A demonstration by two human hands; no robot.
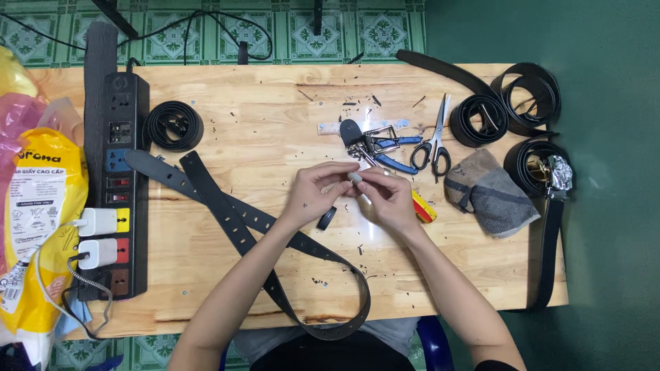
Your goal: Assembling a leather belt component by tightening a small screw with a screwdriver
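Left hand (pixel 315 194) and right hand (pixel 386 196) together above the worktop (pixel 275 103), each grip pinched on a small white piece (pixel 355 177), black belt (pixel 240 227) below, scissors (pixel 434 141) nearby.

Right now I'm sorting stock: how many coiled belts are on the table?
4: one coiled belt beside the power strip at left, two coiled belts at the far right corner, and one with a silver buckle just below them. Others may lie out of view.
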